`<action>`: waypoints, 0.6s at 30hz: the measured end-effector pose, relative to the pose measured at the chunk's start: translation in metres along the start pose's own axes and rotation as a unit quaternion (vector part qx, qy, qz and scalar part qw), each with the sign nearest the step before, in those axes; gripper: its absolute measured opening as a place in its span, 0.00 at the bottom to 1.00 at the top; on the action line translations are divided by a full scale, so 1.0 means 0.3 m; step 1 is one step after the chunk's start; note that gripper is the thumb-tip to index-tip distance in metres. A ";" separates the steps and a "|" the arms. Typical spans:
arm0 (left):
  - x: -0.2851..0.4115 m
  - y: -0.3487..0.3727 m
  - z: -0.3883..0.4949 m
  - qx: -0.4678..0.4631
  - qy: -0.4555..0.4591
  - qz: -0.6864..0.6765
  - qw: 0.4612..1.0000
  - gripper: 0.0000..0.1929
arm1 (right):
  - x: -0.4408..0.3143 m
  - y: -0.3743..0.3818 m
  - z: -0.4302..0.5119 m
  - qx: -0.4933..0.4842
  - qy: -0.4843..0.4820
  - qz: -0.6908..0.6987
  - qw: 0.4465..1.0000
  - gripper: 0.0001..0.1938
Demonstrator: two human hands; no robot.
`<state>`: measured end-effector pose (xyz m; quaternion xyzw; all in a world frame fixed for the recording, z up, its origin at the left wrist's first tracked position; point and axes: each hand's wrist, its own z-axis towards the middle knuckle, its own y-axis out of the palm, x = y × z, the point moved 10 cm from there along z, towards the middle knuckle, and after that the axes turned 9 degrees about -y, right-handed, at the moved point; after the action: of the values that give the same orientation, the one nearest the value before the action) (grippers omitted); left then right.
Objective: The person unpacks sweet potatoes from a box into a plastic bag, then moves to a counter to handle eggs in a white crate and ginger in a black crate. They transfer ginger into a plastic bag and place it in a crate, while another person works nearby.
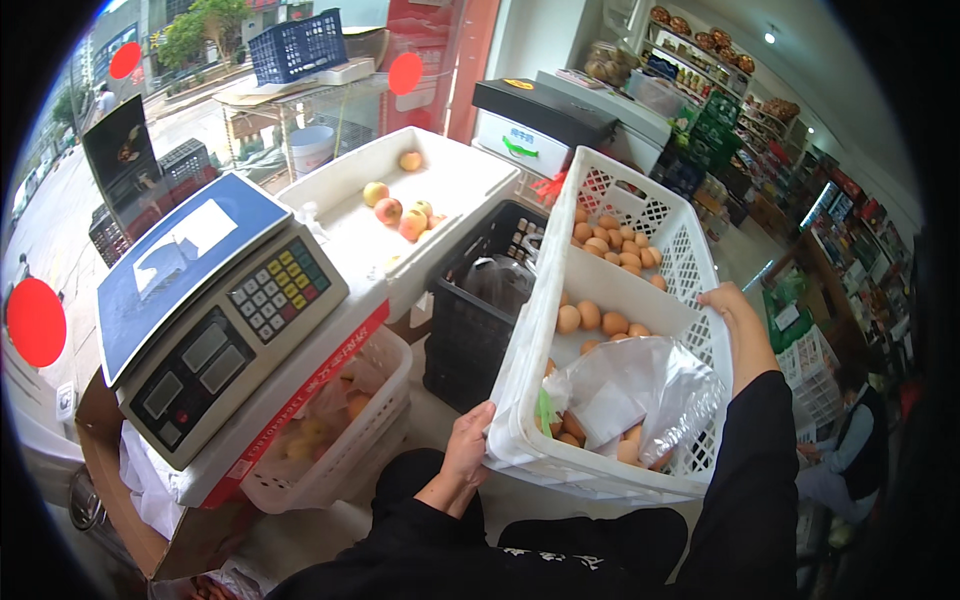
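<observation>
Both my hands grip a white plastic crate [525,375] of brown eggs, tilted in the wide view. My left hand [466,448] holds its near left corner, fingers around the outer wall. On the opposite long side, my right hand [739,326] grasps the upper rim. A white divider [626,281] splits the crate; eggs [616,241] lie in the far part and more eggs [600,319] in the near part. Across the near eggs rests a clear plastic bag [652,390] with a white slip under or inside it; I cannot tell which.
Left of me a price-computing scale [247,315] stands beside a white foam box [465,169] holding several apples [390,210]. A black crate [469,345] with plastic bags adjoins the egg crate. Below the scale is a fruit basket [330,480]. A seated person [847,450] is at right.
</observation>
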<state>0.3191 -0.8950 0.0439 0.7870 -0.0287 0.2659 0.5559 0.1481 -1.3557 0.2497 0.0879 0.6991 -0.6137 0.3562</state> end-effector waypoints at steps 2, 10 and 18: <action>-0.010 0.015 -0.011 0.012 0.005 0.023 1.000 0.17 | 0.027 -0.039 -0.010 0.006 -0.005 0.002 1.000 0.17; -0.073 0.230 -0.101 -0.059 0.003 0.026 0.998 0.20 | 0.161 -0.310 -0.131 0.039 0.017 -0.003 0.999 0.19; -0.252 0.458 -0.194 -0.115 -0.049 0.088 0.988 0.21 | 0.354 -0.701 -0.409 0.112 0.069 -0.038 0.991 0.18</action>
<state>0.1851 -0.9145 0.1419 0.7243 -0.1555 0.2701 0.6150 -0.0950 -1.3248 0.3518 0.1421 0.6520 -0.6936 0.2715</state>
